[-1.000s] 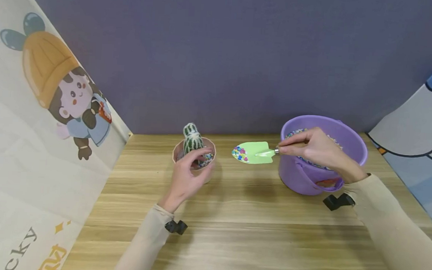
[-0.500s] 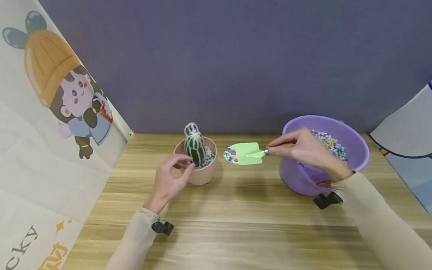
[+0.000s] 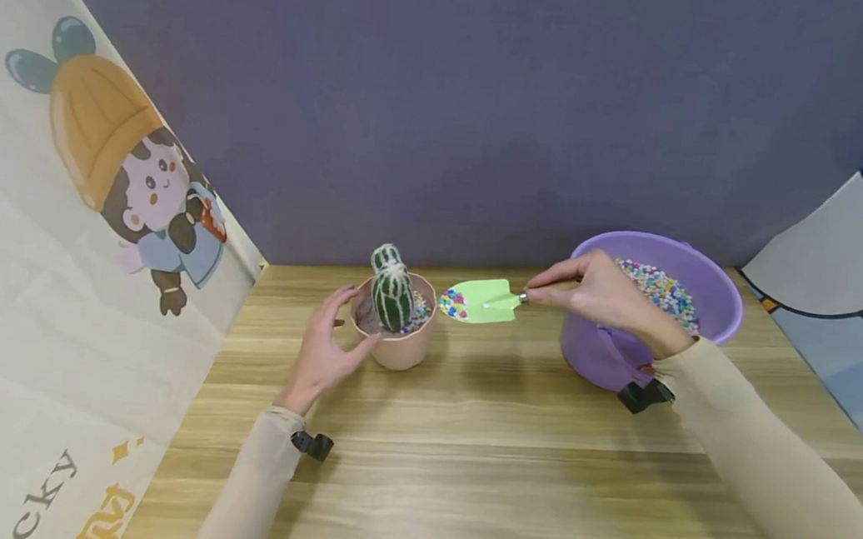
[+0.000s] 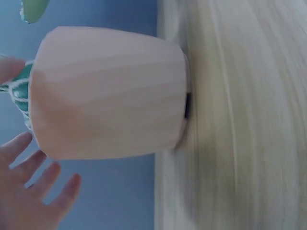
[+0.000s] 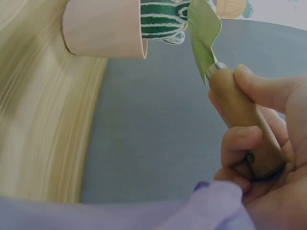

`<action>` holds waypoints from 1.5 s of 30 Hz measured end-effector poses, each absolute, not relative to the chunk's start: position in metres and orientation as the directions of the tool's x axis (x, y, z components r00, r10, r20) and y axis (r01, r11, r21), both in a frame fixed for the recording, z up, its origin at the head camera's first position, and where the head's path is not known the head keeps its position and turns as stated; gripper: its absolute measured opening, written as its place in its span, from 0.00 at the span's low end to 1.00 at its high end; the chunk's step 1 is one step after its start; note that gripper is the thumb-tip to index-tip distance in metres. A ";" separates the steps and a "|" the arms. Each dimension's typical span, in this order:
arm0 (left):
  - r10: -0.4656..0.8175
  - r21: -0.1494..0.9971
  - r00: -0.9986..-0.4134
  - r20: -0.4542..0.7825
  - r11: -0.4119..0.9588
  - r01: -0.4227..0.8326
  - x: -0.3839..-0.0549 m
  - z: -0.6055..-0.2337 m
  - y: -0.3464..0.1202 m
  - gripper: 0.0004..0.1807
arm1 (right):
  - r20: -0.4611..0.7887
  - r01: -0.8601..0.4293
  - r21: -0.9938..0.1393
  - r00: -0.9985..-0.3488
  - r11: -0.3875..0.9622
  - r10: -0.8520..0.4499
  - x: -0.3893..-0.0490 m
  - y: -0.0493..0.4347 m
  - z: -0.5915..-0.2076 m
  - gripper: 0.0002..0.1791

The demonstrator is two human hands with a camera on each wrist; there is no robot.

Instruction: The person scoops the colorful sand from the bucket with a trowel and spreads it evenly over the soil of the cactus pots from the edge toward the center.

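Note:
My right hand holds a small hand trowel with a light green blade. In the right wrist view, its wooden handle lies in my curled fingers. Colourful pebbles rest on the blade tip, beside a pale pink plant pot. A green and white knitted-looking cactus stands in the pot, leaning slightly, with similar pebbles on its right side. My left hand is spread at the pot's left rim, thumb in front; in the left wrist view its fingers are parted near the rim.
A purple bucket partly filled with colourful pebbles stands on the right, under my right forearm. The wooden table meets a dark wall behind. Printed cartoon panels flank both sides.
My left hand has moved from over the pot to its left side, uncovering the cactus, and its fingers have spread. My right hand has carried the trowel left, closer to the pot.

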State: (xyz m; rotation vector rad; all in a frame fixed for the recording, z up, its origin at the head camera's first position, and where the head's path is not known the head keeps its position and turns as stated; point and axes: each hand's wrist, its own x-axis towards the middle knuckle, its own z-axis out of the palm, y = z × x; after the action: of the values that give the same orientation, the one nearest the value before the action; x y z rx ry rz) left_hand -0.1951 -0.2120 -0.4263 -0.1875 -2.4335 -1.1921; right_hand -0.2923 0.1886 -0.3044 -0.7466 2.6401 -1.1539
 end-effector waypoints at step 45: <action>-0.187 0.633 -0.919 0.346 0.770 0.082 -0.190 -0.417 -0.174 0.58 | 0.100 -0.491 -0.585 -0.834 0.646 -0.543 -0.305 0.126 -0.316 0.10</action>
State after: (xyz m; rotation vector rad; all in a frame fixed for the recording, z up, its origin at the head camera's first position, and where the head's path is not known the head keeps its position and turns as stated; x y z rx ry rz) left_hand -0.1902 -0.1740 -0.4166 0.0802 -2.5717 -0.9458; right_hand -0.3047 0.1265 -0.3162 -0.8729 2.7729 -0.9464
